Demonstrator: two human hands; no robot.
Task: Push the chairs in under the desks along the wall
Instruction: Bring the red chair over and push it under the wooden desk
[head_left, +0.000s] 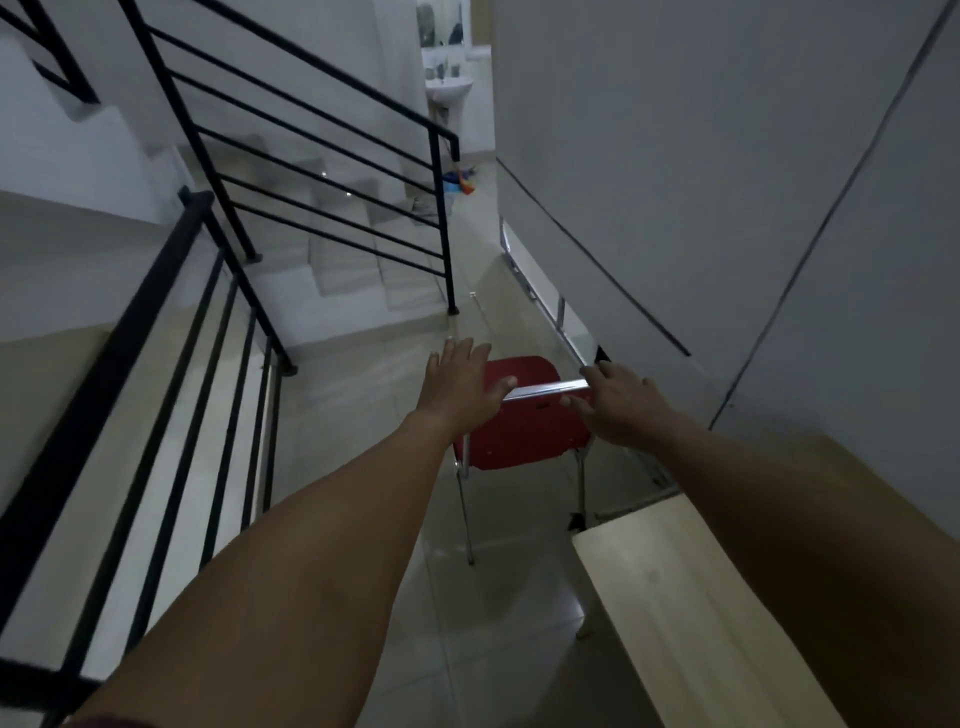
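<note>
Both your bare arms reach straight out ahead and downward, nearly parallel. Your left hand (460, 384) is flat with fingers spread, palm down, thumb hooked to the right. Your right hand (618, 402) is palm down too, fingers curled forward, thumb tucked underneath. A dark sleeve edge shows at your left upper arm.

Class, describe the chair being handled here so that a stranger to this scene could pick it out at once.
Start at the grey wall on the right and follow it down to the pale wooden desk. Just beyond the desk's far end stands the red chair, both hands on its backrest. It is the only red seat, on thin metal legs.
</note>
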